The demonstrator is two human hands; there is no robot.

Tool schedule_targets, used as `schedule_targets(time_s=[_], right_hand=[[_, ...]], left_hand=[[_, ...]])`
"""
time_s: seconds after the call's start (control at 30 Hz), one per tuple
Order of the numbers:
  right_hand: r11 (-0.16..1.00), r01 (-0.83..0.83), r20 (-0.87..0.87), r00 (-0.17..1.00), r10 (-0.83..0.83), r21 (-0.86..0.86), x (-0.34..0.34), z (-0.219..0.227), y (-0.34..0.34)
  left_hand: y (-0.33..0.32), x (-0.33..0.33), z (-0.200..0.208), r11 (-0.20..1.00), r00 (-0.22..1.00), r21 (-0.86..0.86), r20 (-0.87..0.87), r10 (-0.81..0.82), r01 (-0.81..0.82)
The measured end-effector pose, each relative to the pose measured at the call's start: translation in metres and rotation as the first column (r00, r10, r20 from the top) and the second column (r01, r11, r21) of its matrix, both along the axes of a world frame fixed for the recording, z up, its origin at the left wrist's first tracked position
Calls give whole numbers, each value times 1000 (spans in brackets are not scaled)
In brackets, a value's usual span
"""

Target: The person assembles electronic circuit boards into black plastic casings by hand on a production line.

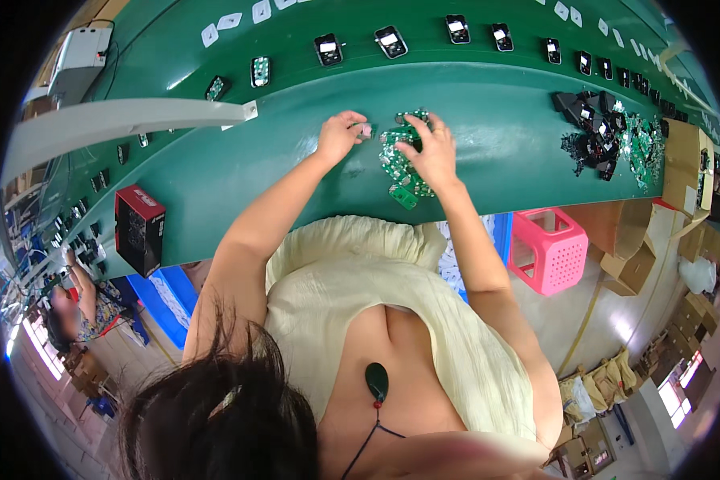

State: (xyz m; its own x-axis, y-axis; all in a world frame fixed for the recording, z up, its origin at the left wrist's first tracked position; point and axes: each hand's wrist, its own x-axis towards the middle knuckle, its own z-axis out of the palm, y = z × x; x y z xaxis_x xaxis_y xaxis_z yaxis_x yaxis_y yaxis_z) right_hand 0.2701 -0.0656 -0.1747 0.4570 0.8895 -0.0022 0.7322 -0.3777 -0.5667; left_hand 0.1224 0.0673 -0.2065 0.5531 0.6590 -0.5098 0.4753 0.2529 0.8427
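Note:
At the middle of the green bench, my left hand (pixel 340 139) is closed in a pinch. Its fingertips hold a small circuit board (pixel 366 130), partly covered, with a pinkish-grey face and a bit of green at its edge. To the right, a heap of small green circuit boards (pixel 395 160) lies on the bench top. My right hand (pixel 434 152) rests over the right side of this heap, with thumb and fingers apart and the fingertips touching or just above the boards. A single green board (pixel 403 196) sticks out at the heap's near end.
A raised green belt (pixel 280 60) behind the bench carries a row of black device housings (pixel 391 42). Black parts (pixel 596 124) and more boards (pixel 642 152) are piled at right. A red-and-black box (pixel 140 228) stands left, below a white metal arm (pixel 136 120). A pink stool (pixel 548 250) is on the floor.

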Motion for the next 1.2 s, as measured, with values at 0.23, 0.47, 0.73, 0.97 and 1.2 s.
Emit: schedule_targets(time_s=[0.23,0.47,0.73,0.97,1.2], right_hand=[[992,-10,140,990,-8,124,-25,33,21],[988,139,-961,256,-105,-71,-32,57,37],[921,335,-961,122,-249,-197,-21,41,29],[945,176,-908,274,-316,-275,-31,21,5],[944,297,-904,349,-249,-145,-33,58,12]], left_hand=[[4,-21,51,943,949,-309,242,200,-120],[17,-31,67,982,875,-179,483,37,58],[80,4,58,602,957,797,134,-258,51],[166,34,4,658,902,633,-393,-181,408],[131,4,7,991,995,95,-39,94,-90]])
